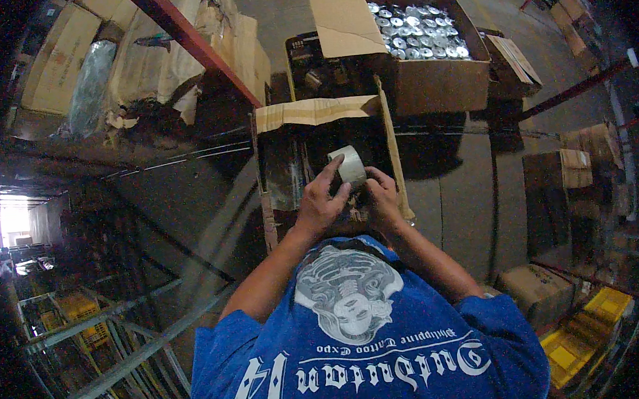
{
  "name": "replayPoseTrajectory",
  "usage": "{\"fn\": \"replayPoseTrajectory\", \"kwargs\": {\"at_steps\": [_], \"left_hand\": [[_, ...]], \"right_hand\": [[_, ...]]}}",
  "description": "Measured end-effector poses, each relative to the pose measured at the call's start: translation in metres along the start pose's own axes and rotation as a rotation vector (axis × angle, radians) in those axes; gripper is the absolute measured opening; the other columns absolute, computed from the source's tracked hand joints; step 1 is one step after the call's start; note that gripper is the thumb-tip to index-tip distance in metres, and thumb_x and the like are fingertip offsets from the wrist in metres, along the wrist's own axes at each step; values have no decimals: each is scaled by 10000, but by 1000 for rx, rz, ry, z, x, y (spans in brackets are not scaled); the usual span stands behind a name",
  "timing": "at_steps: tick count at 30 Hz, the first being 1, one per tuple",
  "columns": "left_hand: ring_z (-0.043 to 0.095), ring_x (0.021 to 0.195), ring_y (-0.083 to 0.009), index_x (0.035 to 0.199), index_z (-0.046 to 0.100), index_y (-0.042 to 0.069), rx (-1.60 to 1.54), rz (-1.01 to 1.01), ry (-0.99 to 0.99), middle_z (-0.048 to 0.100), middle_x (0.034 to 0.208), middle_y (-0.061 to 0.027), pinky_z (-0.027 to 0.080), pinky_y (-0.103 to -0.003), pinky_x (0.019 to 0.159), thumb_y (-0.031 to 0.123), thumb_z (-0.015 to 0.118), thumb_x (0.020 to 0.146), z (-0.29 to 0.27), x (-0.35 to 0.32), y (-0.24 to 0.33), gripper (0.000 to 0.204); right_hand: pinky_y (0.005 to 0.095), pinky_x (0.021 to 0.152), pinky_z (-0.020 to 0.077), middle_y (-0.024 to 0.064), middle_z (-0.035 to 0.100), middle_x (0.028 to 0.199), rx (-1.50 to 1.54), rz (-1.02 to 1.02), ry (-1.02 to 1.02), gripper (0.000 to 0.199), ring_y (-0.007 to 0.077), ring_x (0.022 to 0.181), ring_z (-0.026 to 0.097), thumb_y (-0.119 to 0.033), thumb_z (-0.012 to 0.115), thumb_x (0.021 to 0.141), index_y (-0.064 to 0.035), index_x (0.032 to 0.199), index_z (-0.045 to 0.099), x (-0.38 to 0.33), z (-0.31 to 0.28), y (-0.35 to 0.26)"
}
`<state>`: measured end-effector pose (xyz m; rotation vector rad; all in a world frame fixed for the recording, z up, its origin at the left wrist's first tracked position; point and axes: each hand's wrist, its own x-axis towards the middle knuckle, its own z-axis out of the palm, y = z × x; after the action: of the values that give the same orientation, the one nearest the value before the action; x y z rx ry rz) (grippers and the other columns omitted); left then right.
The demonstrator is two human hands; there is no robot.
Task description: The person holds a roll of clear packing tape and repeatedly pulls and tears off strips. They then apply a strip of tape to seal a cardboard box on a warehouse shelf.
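Both hands grip a tape roll over an open box: left hand and right hand seemingly hunting the tape's end; peeling needs a fingernail.

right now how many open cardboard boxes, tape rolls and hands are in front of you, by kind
open cardboard boxes: 2, the near open box under the hands and the far open box holding shiny round pieces
tape rolls: 1, the pale tape roll
hands: 2, left hand and right hand, both on the roll
total: 5
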<state>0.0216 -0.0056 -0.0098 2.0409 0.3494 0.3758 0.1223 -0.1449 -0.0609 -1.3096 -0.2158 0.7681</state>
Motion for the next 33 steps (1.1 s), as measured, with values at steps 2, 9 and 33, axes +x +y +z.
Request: {"fn": "replayPoseTrajectory", "kwargs": {"at_steps": [2,9,33], "left_hand": [[594,1247,-393,1449,469,50,-27,-16,13,599,1335,-265,463,-425,1047,144,646,908,0,0,2,577],[596,1245,-395,1438,477,28,-18,-39,11,600,1333,-265,462,-419,1049,136,641,904,-1,1,10,569],[629,986,-369,1123,712,62,227,74,133,598,1071,-194,522,-424,861,103,731,844,-13,-2,17,283]], "right_hand": [[272,691,503,45,658,922,12,31,10,260,119,793,616,-187,598,931,3,1106,629,0,-1,-1],[268,717,511,49,705,925,45,45,36,235,99,808,621,-154,626,933,20,1083,674,6,-1,8],[310,938,494,141,682,1194,-352,5,-102,443,175,1078,617,-232,688,946,22,1297,594,-11,-3,-6]]}}
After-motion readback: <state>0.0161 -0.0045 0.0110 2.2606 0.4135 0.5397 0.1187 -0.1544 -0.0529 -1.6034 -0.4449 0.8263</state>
